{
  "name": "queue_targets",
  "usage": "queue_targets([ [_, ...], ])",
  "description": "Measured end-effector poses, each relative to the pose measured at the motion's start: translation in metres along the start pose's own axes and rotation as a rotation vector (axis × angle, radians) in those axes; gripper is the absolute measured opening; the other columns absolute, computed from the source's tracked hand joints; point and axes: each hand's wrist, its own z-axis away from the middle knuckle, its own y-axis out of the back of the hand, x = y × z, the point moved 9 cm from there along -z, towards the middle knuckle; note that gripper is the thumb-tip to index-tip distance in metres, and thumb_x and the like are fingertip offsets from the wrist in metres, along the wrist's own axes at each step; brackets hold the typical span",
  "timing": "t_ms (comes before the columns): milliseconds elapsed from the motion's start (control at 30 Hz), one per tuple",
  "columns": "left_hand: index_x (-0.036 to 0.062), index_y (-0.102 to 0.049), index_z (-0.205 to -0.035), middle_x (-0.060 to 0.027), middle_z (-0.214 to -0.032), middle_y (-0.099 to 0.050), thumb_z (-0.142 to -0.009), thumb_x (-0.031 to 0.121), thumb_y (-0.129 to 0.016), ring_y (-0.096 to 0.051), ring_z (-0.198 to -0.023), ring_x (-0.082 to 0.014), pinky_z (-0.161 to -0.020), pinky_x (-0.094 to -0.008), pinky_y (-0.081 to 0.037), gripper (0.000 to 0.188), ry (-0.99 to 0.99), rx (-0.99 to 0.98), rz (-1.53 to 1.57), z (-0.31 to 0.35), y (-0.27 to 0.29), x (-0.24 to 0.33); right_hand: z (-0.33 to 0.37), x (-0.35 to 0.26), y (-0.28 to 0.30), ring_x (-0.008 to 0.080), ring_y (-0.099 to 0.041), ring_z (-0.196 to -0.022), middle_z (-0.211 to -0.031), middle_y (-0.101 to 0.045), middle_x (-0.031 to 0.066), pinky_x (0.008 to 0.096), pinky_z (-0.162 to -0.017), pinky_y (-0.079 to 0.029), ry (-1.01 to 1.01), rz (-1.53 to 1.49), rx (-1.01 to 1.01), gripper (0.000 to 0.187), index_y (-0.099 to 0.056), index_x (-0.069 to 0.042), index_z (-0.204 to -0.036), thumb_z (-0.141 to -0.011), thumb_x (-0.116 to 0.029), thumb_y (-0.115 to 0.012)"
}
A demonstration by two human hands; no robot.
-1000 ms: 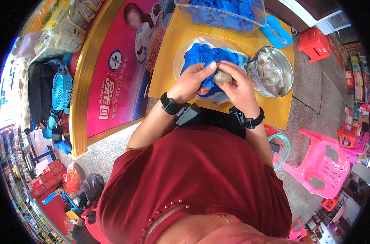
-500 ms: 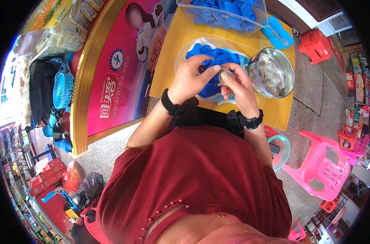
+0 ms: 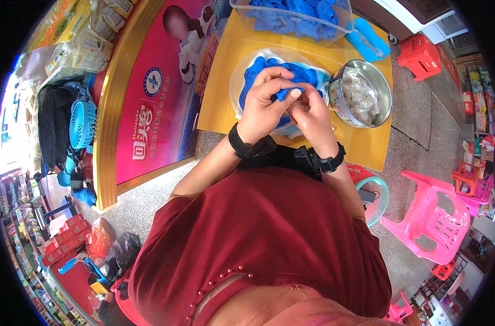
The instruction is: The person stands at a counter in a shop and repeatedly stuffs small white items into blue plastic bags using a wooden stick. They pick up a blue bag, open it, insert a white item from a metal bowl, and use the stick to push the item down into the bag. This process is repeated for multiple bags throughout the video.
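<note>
Pinched between the left hand [image 3: 265, 106] fingertips [image 3: 294, 93]: a small blue piece [image 3: 286, 92], soft and crumpled, its long axis running roughly left to right toward the right hand [image 3: 311, 114]. Right-hand fingers curled in close against it, touching the left ones; whether they grip anything cannot be told. Held above a clear round bowl [image 3: 242, 73] heaped with more blue pieces [image 3: 258, 68] of the same kind, too many and too bunched to count. Just right of the hands, one steel bowl [image 3: 386, 89] of pale grey lumps. Beyond, one clear box [image 3: 291, 24] of blue pieces. All on one yellow table [image 3: 220, 108]. One black wristband on each wrist. Two pink chairs [image 3: 429, 217] off right.
</note>
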Motion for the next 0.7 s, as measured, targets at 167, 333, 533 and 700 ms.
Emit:
queue_targets([
  [167,0.0026,-0.07,-0.093,-0.004,-0.104,-0.061,-0.087,0.006,-0.069,-0.056,-0.101,-0.0119,-0.078,-0.0259,-0.048,0.007,0.122,0.06,0.08,-0.002,0.01,-0.023,0.004,-0.001,-0.005,0.0051,-0.053,-0.065,-0.087,-0.061,0.0013,0.0197,-0.056,-0.042,-0.109,-0.237,-0.068,0.025,-0.055,-0.004,-0.112,-0.093,-0.016,-0.065],
  [333,0.0031,-0.071,-0.088,-0.001,-0.084,-0.059,-0.085,0.011,-0.073,-0.055,-0.083,-0.0101,-0.077,-0.023,-0.043,0.008,0.408,0.061,0.329,0.008,0.003,-0.046,0.004,-0.002,-0.005,0.0044,-0.051,-0.068,-0.085,-0.06,0.0006,0.0201,-0.058,-0.04,-0.007,-0.195,-0.191,0.022,-0.057,-0.003,-0.11,-0.091,-0.012,-0.064],
  [533,0.0041,-0.07,-0.092,-0.002,-0.102,-0.058,-0.088,0.009,-0.07,-0.054,-0.097,-0.0111,-0.083,-0.0258,-0.043,0.007,0.222,0.031,0.225,0.003,-0.003,-0.026,-0.001,-0.002,-0.004,0.004,-0.051,-0.068,-0.083,-0.061,0.0003,0.0206,-0.057,-0.039,-0.078,-0.26,-0.066,0.014,-0.062,-0.002,-0.101,-0.09,-0.01,-0.063],
  [700,0.0036,-0.069,-0.095,-0.0055,-0.1,-0.06,-0.083,0.01,-0.074,-0.056,-0.092,-0.0133,-0.077,-0.0272,-0.047,0.014,0.071,0.201,-0.196,-0.005,0.018,0.005,-0.003,0.006,0.006,0.0046,-0.052,-0.06,-0.078,-0.062,0.0017,0.0195,-0.051,-0.037,-0.173,-0.178,0.063,0.013,-0.062,-0.003,-0.095,-0.089,-0.014,-0.063],
])
